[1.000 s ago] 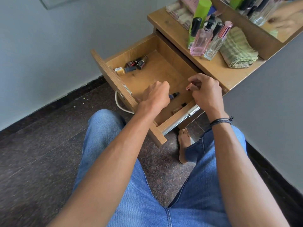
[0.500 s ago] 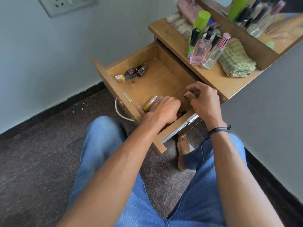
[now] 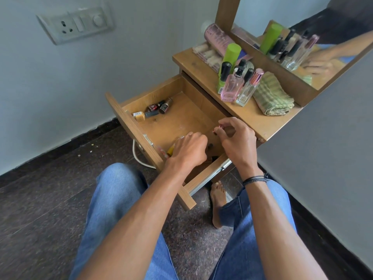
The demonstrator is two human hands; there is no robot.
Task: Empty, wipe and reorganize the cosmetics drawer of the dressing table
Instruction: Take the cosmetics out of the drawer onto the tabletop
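Observation:
The wooden drawer (image 3: 153, 98) of the dressing table is pulled open. In its far left corner lie several small nail polish bottles (image 3: 155, 110). My left hand (image 3: 189, 150) reaches into the near part of the drawer, closed around a few slim cosmetic tubes (image 3: 170, 151), one yellow, that stick out to its left. My right hand (image 3: 238, 140) hovers over the drawer's right side and pinches a small pinkish item (image 3: 219, 127) between its fingertips. A dark small bottle (image 3: 210, 146) lies between the two hands.
On the tabletop (image 3: 252, 116) stand perfume bottles (image 3: 232, 87), a green can (image 3: 231, 57), a pink tube and a folded green cloth (image 3: 270, 98), with a mirror (image 3: 314, 43) behind. A wall socket (image 3: 74, 25) is at upper left. A white cable (image 3: 137, 156) hangs under the drawer. My knees and bare foot are below.
My left hand has moved toward the drawer's near right and gathered slim tubes into its grip. The right hand has stayed in place with its small item. The camera has tilted upward.

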